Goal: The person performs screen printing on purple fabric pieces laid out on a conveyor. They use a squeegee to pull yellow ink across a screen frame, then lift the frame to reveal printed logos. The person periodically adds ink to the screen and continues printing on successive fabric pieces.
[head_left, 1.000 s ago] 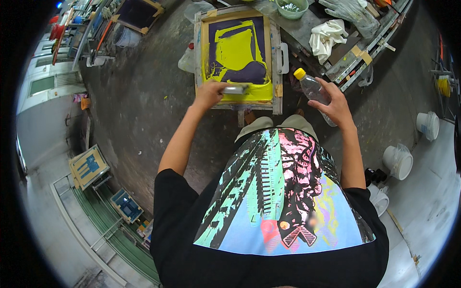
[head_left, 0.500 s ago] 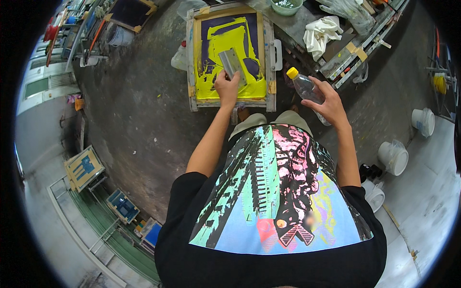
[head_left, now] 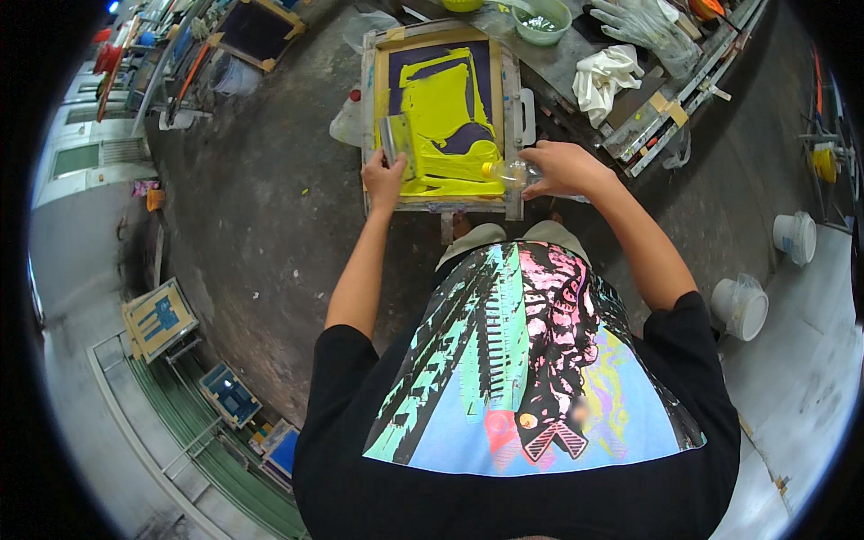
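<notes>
At upper centre, the left hand grips a scraper and the right hand clasps a sideways bottle over the inked screen; probably dosing liquid, next needing a steady tilt

Pretty clearly a screen-printing workshop: yellow-smeared framed screen, cluttered bench, plus white buckets, scuffed dark floor.

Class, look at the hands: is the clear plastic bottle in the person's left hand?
No, the right hand holds the clear plastic bottle, while the left hand grips a silver-handled squeegee.
</notes>
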Tool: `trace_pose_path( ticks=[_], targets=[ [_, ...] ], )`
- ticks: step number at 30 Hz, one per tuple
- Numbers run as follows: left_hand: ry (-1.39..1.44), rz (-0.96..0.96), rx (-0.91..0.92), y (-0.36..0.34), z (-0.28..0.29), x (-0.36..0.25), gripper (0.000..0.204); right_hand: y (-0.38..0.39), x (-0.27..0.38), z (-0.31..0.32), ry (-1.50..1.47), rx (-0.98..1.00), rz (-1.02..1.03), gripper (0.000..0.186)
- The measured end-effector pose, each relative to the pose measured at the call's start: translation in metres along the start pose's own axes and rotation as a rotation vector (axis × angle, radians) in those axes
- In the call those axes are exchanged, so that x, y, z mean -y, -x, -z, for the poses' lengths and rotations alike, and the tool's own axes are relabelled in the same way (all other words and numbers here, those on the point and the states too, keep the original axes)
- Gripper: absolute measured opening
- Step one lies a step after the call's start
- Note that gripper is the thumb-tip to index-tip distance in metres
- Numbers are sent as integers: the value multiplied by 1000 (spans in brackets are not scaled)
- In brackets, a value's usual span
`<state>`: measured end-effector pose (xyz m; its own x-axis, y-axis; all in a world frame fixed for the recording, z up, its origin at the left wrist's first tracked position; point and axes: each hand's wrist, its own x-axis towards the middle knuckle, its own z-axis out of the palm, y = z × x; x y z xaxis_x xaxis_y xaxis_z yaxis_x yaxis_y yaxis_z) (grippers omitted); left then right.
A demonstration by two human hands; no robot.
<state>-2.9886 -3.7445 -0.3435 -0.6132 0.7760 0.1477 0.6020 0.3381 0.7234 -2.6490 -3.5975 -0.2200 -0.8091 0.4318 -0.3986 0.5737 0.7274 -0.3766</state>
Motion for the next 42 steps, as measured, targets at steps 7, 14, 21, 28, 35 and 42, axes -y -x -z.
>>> trace_pose_path(
  ticks=[7, 14, 21, 28, 35, 42],
  targets=[
    [145, -3, -80, -6, 22, -4, 32, -73, 53, 17, 390, 303, 43, 55],
    [128, 62, -48, 16, 26, -10, 30, -100, 75, 30, 472, 348, 47, 56],
    [42, 13, -69, 18, 32, 2, 26, -88, 45, 24, 420, 346, 25, 56],
    [-163, 109, -71, 20, 11, 3, 24, -36, -10, 8, 268, 168, -6, 64],
    [177, 147, -5, 35, -55, -71, 26, 20, -23, 19, -132, -220, -136, 77],
    [340, 145, 136, 55, -85, -94, 33, 27, -72, 61, -577, -1013, 13, 80]
  ],
)
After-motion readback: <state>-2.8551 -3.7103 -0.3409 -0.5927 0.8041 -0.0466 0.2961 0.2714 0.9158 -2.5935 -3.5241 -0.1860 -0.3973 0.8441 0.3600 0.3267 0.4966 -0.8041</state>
